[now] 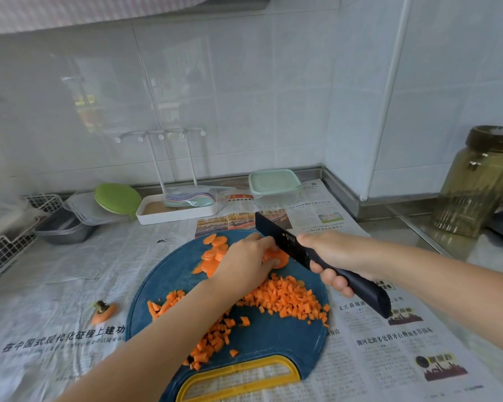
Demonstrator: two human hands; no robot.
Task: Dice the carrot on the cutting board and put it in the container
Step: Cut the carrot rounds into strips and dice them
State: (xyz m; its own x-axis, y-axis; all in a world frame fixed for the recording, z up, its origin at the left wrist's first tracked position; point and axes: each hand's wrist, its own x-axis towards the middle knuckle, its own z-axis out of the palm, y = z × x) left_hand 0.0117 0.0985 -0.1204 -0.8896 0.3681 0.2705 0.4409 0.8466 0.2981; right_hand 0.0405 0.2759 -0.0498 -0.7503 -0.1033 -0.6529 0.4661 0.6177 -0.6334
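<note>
A white tiled wall (244, 97) stands behind the counter, and sheets of printed newspaper (70, 285) cover almost all the counter surface. On the newspaper, in the middle, lies a round dark blue plastic cutting board (273, 343) with a yellow handle at its near edge.

At the far right stands a tall clear glass jar with a dark lid (474, 192), well apart from the board. At the far left, a stack of grey metal trays (61, 230) sits beside a white rectangular tray (177, 213) that holds a thin white rack.

The right hand (334, 256) is closed firmly around the handle of a black kitchen knife (279, 236), and the blade points away from the person, over the far part of the board. The left hand (244, 262) lies just beside the blade, its fingers curled down and holding a few orange round carrot slices (215, 250) against the board.

The clear plastic container with a pale green lid (275, 185) sits near the wall, behind the board, and its lid is on.

A wide heap of small orange carrot cubes (288, 300) lies on the near and right part of the board, partly under the left forearm. More slices lie loose on the far left part.

A small cut carrot top with a green stub (103, 311) lies on the newspaper, left of the board.
</note>
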